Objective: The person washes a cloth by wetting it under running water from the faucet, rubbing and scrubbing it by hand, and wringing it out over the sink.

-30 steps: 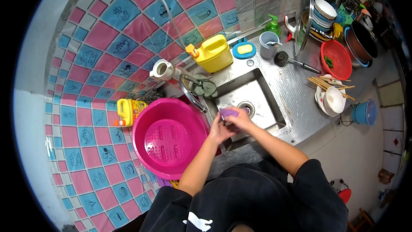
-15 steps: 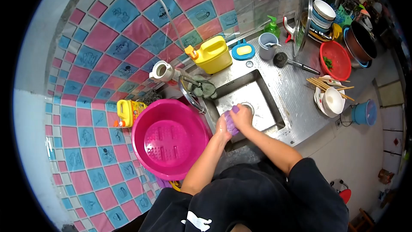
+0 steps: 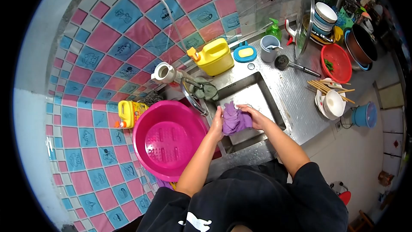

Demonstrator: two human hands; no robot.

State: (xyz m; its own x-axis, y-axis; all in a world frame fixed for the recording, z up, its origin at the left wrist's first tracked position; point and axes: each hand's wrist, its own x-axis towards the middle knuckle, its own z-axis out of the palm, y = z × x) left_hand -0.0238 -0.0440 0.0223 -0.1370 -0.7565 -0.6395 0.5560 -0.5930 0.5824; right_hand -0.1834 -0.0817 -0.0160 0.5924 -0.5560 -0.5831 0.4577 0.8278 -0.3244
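Note:
A crumpled purple cloth [image 3: 236, 119] is held between my two hands over the steel sink [image 3: 277, 108]. My left hand [image 3: 217, 123] grips its left side, with the fingers partly behind the fabric. On the other side, my right hand [image 3: 255, 117] holds the cloth's right edge. The curved metal faucet [image 3: 192, 96] stands just left of the cloth, and a grey-green rag [image 3: 205, 90] hangs near it.
Left of the sink sits a large pink basin [image 3: 171, 176]. Behind are a yellow jug [image 3: 216, 58], a soap dish [image 3: 245, 53] and a grey-blue cup [image 3: 269, 51]. To the right lie a pot brush [image 3: 296, 65], a red colander [image 3: 336, 62] and white bowls [image 3: 334, 104] with chopsticks.
The purple cloth, earlier squeezed into a tight bunch between both hands, has loosened and spread wider. My hands have moved apart, one on each side of it.

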